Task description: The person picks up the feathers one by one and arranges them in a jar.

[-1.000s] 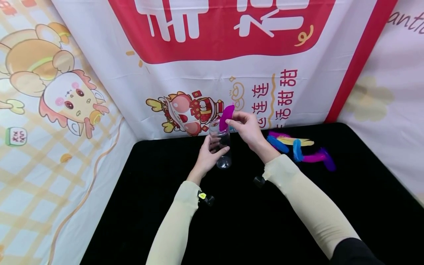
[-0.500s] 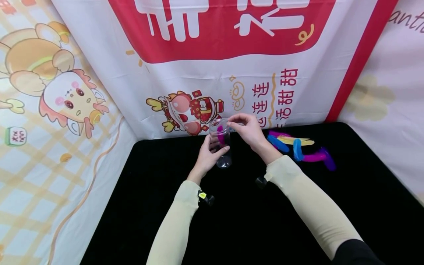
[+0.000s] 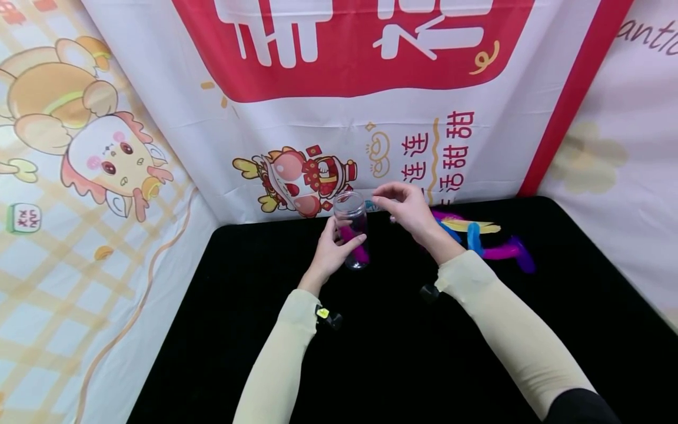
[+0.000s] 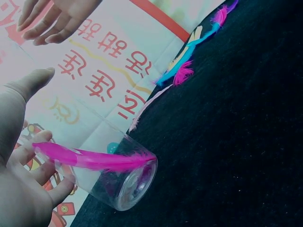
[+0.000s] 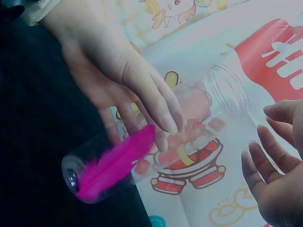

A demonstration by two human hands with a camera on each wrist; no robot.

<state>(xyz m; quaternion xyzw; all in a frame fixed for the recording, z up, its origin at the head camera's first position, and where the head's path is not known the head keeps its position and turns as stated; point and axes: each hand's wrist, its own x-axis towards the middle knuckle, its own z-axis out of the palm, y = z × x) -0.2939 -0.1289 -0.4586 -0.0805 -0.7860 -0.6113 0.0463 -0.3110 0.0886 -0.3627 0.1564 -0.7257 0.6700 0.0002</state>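
Note:
My left hand (image 3: 328,254) grips a clear, open-topped jar (image 3: 358,222) round its side, thumb in front and fingers behind. Inside lies a magenta feather (image 4: 106,161), its lower end at the jar's base and its length slanting along the wall. Whether the base touches the cloth I cannot tell. Just right of the jar's mouth is my right hand (image 3: 410,213), apart from the jar. Its fingers are loosely bent with nothing between them, as the right wrist view also shows of this hand (image 5: 284,189).
To the right on the black-covered table (image 3: 402,359) lies a loose group of feathers: blue (image 3: 474,237), yellow (image 3: 479,227), pink (image 3: 499,253) and purple (image 3: 523,255). A printed white cloth backdrop (image 3: 339,129) rises close behind the jar.
The magenta feather has left my right fingers and dropped down inside the jar. My right hand has drawn slightly to the right. My left hand keeps its hold on the jar.

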